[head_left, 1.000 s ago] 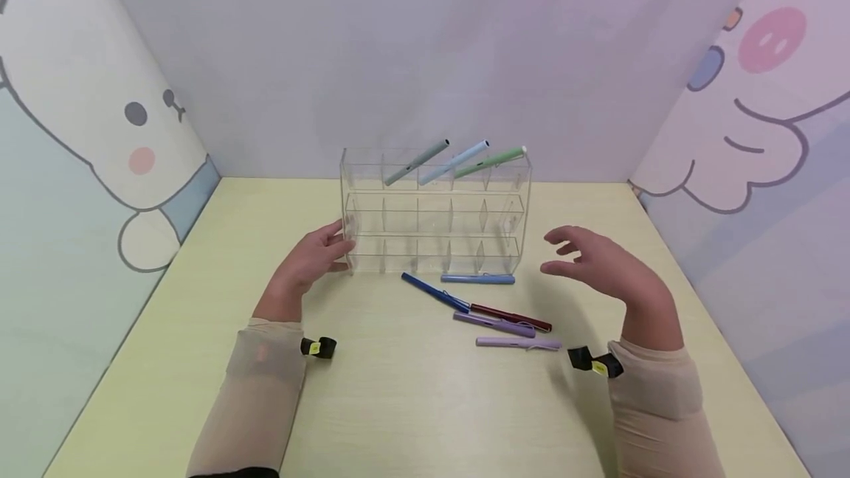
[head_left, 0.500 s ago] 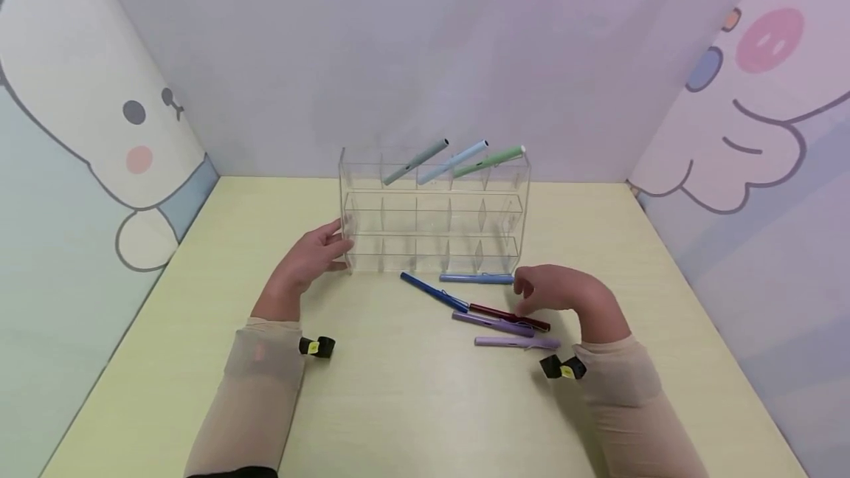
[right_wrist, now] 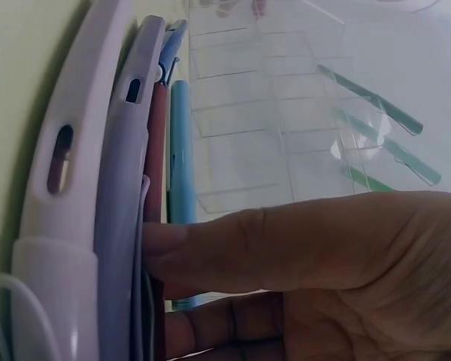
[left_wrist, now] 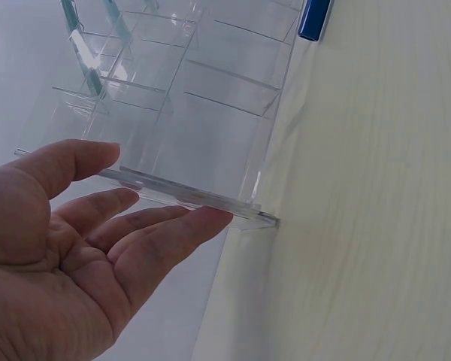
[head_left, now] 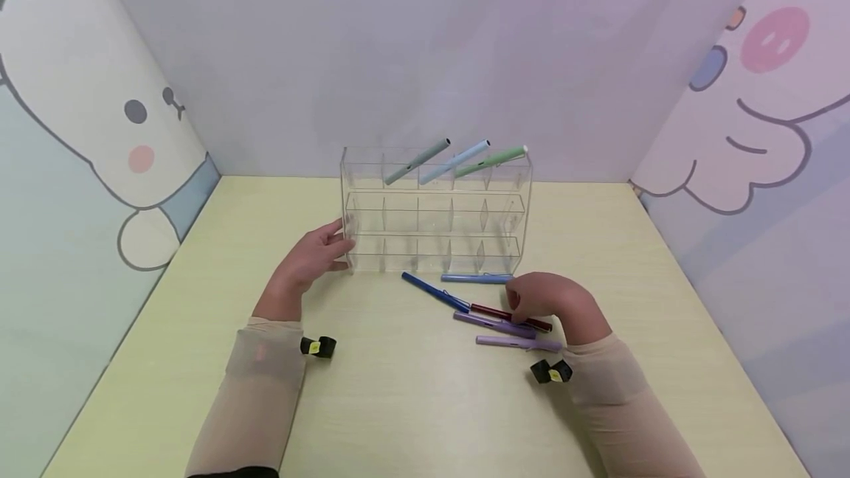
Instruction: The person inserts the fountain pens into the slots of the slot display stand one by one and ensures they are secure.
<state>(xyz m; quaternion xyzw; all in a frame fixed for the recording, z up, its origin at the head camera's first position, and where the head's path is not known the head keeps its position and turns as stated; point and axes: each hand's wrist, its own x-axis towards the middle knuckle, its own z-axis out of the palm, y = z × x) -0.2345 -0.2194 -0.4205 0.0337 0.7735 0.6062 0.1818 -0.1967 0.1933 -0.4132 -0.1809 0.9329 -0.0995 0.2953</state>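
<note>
A clear acrylic pen rack point(head_left: 434, 223) with rows of small compartments stands at the back middle. My left hand point(head_left: 313, 260) holds its left side panel, thumb on one face and fingers on the other, as the left wrist view shows. The right hand point(head_left: 547, 296) pinches a dark red pen point(head_left: 490, 311) near its right part, thumb on the near side. Touching that pen is a purple pen point(head_left: 494, 324); a light lilac pen point(head_left: 518, 343) lies nearer me. A light blue pen point(head_left: 474, 279) lies along the rack's foot, its right end beside my right hand.
A dark blue pen point(head_left: 432, 291) lies slanted left of the red one. In the rack's top row lean a grey-green pen point(head_left: 418, 161), a pale blue pen point(head_left: 454, 161) and a green pen point(head_left: 490, 161). Walls with cartoon prints enclose the pale wooden table point(head_left: 398, 404).
My right hand has come from right of the rack, leftward and down to the dark red pen, its fingers closing on it. The left hand stays at the rack's side.
</note>
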